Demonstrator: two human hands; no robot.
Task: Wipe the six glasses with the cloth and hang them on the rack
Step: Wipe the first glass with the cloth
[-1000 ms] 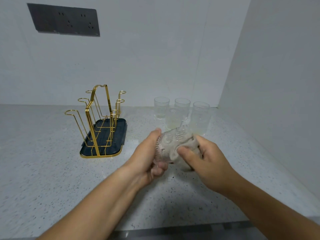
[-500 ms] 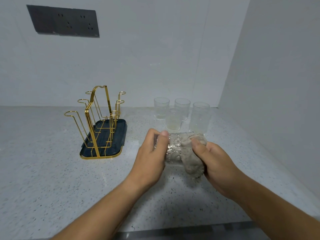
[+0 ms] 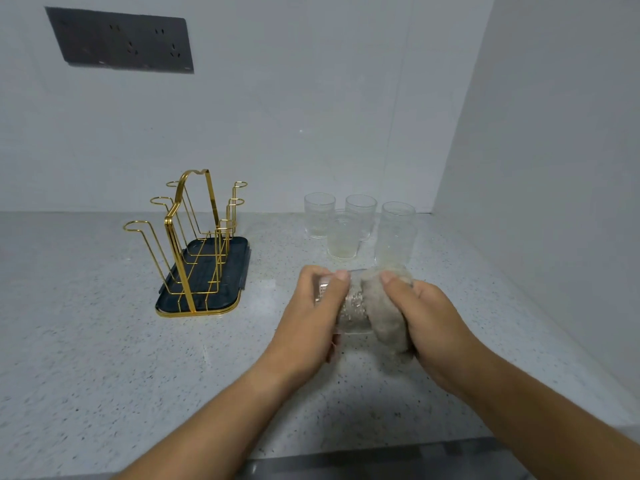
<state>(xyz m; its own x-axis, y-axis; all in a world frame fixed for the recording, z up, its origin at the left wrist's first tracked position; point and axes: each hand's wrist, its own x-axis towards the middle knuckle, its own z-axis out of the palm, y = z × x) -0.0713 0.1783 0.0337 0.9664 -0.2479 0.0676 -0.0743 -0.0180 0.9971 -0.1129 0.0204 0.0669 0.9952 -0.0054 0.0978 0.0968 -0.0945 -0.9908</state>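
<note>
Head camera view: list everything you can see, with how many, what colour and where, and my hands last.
Held glass: one, clear and textured, lying sideways between both grips above the countertop.
Cloth: one, beige-grey, wrapped round the held glass's right end.
Standing glasses: at least four, clear, upright, clustered at the back right of the countertop; the tall right one may be two.
Rack: one, gold wire on a dark tray, left of the standing glasses; nothing hangs on it.
Socket panel: one, dark, back wall, upper left.
Countertop: one, speckled light grey.
Left grip: one, bare hand, holds the held glass's left end.
Right grip: one, bare hand, holds the cloth round the held glass.
</note>
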